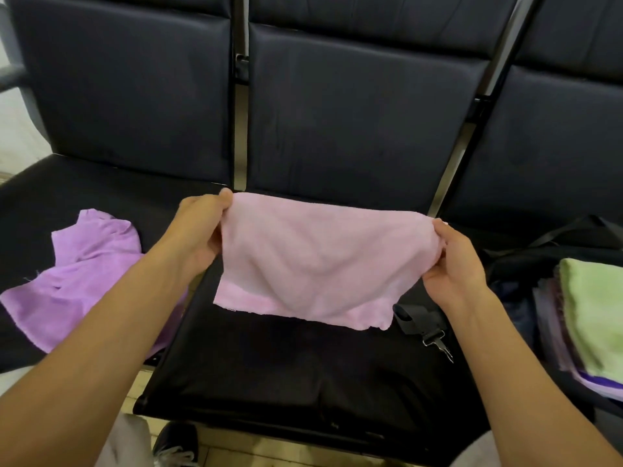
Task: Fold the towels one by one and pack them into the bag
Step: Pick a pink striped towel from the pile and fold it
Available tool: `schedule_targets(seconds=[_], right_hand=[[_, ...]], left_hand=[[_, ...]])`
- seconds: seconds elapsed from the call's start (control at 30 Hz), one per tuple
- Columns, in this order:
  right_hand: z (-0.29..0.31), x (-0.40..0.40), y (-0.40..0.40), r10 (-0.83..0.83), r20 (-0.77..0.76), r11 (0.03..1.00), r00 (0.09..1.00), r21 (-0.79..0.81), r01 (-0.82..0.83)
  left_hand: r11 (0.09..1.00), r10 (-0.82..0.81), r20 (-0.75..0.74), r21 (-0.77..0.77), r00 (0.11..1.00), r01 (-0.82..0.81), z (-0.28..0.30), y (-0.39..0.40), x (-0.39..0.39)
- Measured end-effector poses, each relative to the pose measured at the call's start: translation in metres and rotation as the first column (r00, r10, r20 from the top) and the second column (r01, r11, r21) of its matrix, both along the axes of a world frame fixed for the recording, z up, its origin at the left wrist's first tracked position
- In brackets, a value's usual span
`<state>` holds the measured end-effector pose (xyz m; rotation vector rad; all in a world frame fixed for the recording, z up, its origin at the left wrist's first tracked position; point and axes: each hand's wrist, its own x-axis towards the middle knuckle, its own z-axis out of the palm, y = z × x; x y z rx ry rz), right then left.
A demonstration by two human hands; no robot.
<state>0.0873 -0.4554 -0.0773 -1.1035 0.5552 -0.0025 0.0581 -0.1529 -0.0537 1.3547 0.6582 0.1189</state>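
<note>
A pink towel [317,261] hangs stretched in the air above the middle black seat. My left hand [202,227] pinches its upper left corner and my right hand [455,261] pinches its upper right corner; the lower edge sags free. A purple towel [77,278] lies crumpled and unfolded on the left seat, partly under my left forearm. On the right seat stands an open black bag [526,261] holding a stack of folded towels with a green towel [596,308] on top.
A row of dark padded seats [303,375] with backrests fills the view. The bag's black strap with a metal clip [428,328] lies on the middle seat near my right wrist. Tiled floor and a shoe [175,443] show below the seat edge.
</note>
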Motion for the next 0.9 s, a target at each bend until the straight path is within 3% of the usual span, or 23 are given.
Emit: schedule_targets(seconds=[0.13, 0.3, 0.47, 0.57, 0.7, 0.9], right_hand=[[0.001, -0.005, 0.009, 0.114, 0.026, 0.993, 0.993, -0.018, -0.114], [-0.008, -0.01, 0.031, 0.35, 0.076, 0.918, 0.933, -0.228, -0.326], [-0.01, -0.016, 0.057, 0.51, 0.077, 0.802, 0.857, -0.402, -0.442], [-0.007, -0.021, 0.068, 0.624, 0.145, 0.749, 0.768, -0.392, -0.535], [-0.006, -0.018, 0.068, 0.634, 0.217, 0.742, 0.742, -0.441, -0.505], [-0.008, -0.02, 0.068, 0.685, 0.23, 0.695, 0.691, -0.491, -0.526]], left_hand=[[0.989, -0.147, 0.02, -0.023, 0.989, 0.148, -0.002, -0.004, -0.003], [0.949, -0.314, 0.046, 0.047, 0.948, 0.312, -0.002, -0.022, -0.007], [0.84, -0.53, 0.067, 0.174, 0.845, 0.513, -0.001, -0.05, -0.015], [0.829, -0.55, 0.092, 0.183, 0.83, 0.529, -0.005, -0.058, -0.014], [0.805, -0.591, 0.129, 0.157, 0.796, 0.572, -0.004, -0.057, -0.012], [0.786, -0.577, 0.144, 0.362, 0.804, 0.5, -0.01, -0.056, -0.01]])
